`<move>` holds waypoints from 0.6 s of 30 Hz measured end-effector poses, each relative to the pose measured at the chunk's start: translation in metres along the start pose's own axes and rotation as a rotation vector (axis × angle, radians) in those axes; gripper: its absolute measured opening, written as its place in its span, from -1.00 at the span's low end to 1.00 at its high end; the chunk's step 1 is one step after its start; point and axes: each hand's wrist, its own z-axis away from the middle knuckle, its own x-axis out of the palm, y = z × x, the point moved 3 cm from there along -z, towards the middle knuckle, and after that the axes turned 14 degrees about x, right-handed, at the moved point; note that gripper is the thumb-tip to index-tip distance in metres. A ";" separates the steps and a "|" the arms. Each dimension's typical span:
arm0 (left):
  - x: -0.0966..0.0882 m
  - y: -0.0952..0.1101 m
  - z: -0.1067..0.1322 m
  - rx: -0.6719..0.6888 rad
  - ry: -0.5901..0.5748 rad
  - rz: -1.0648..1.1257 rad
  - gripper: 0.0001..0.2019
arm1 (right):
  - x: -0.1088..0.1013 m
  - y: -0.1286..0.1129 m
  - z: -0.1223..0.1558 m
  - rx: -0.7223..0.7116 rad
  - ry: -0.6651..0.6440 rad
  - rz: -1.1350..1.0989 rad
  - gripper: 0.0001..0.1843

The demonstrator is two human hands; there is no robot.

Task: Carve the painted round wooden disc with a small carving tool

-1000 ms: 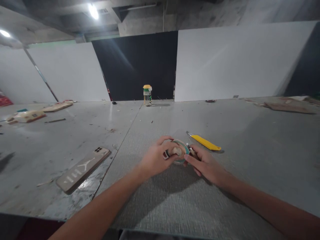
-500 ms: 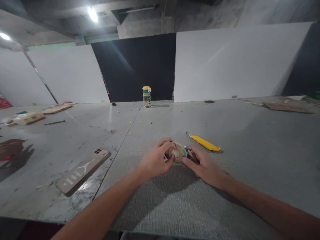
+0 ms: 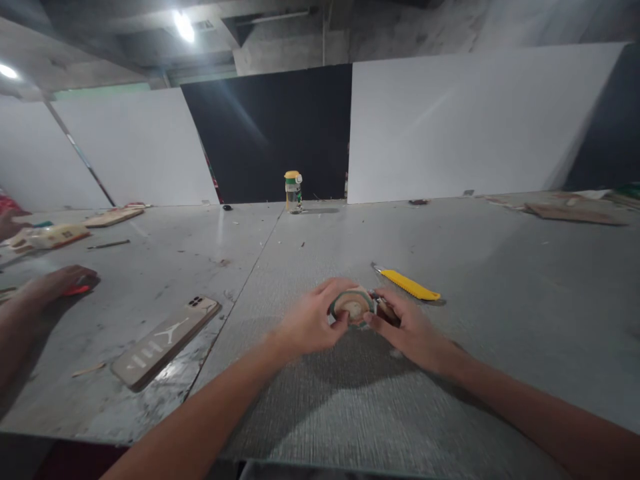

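My left hand [image 3: 320,319] is closed round the left side of a small round piece [image 3: 355,308] with a tan face, a pale middle and a teal-green ring. Its thumb presses the lower front while the other fingers pass behind. The piece is held tilted over the grey table, its face towards me. At its right edge, my right hand [image 3: 403,327] has its thumb against the rim. Between the right thumb and fingers lies a brown object [image 3: 387,311] with a shiny bit at its top, mostly hidden. Just beyond sits a yellow utility knife [image 3: 410,284].
A phone [image 3: 167,341] in a printed case lies to the left. Further left, another person's hand [image 3: 65,283] rests near something red, beside a yellowish packet [image 3: 60,235]. A yellow-lidded bottle [image 3: 294,193] stands at the back. Flat boards [image 3: 575,212] lie at far right.
My left fingers have moved off the front of the round piece to behind it, and its face now shows more fully. Another person's arm and hand have come in at the left.
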 end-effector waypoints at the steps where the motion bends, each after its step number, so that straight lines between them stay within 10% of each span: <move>1: -0.001 0.000 0.000 -0.001 0.017 0.000 -0.52 | 0.000 0.000 -0.001 -0.006 0.004 0.013 -0.74; 18: -0.002 -0.008 0.002 -0.062 0.122 0.042 -0.48 | -0.002 0.001 -0.003 -0.026 0.055 0.078 -0.83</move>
